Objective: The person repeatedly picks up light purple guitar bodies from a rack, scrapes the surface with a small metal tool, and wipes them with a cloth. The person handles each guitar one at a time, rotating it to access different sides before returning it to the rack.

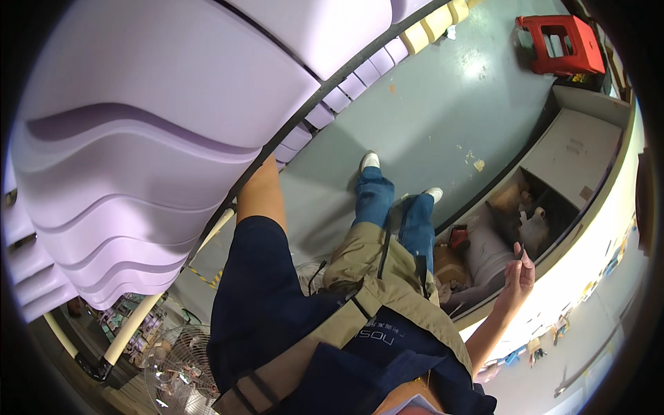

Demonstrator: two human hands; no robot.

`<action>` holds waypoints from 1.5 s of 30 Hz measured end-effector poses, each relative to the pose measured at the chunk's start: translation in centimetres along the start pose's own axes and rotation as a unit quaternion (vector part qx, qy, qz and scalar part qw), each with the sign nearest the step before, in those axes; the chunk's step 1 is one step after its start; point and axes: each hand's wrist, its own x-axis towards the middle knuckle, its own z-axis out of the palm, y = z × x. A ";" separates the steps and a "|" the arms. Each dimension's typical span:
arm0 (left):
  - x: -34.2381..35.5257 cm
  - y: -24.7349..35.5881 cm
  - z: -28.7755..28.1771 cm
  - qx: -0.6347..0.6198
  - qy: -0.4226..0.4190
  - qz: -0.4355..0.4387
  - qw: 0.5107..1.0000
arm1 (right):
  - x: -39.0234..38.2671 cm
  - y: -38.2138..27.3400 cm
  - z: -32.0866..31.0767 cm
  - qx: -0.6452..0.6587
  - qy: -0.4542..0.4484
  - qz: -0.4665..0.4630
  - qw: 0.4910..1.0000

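Large, smooth lilac plastic panels with wavy edges fill the left side, layered one above another behind a dark rail. My left forearm reaches up to that rail and passes behind it, so the left hand itself is hidden. On the right, my right hand is raised beside a bright worktop, its fingers curled and thumb pressed in. A small, thin dark piece sticks out at the fingertips; its kind cannot be made out.
A cabinet with open compartments stands right, holding crumpled bags and a cardboard box. A red plastic stool is at the far right. A wire-caged fan and a cream tube frame stand lower left. Yellow blocks line the far rail.
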 end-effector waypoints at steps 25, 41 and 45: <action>-32.5 14.9 -8.0 -0.334 0.117 -0.041 0.934 | 8.8 3.0 2.9 0.109 -0.265 -0.121 0.950; -45.7 44.6 -22.1 -0.840 -0.282 0.182 0.426 | 8.3 8.7 -18.3 0.168 0.011 -0.096 0.981; -48.7 49.1 -20.8 -0.806 -0.337 0.216 0.437 | 6.4 13.5 -23.8 0.364 0.201 -0.150 0.897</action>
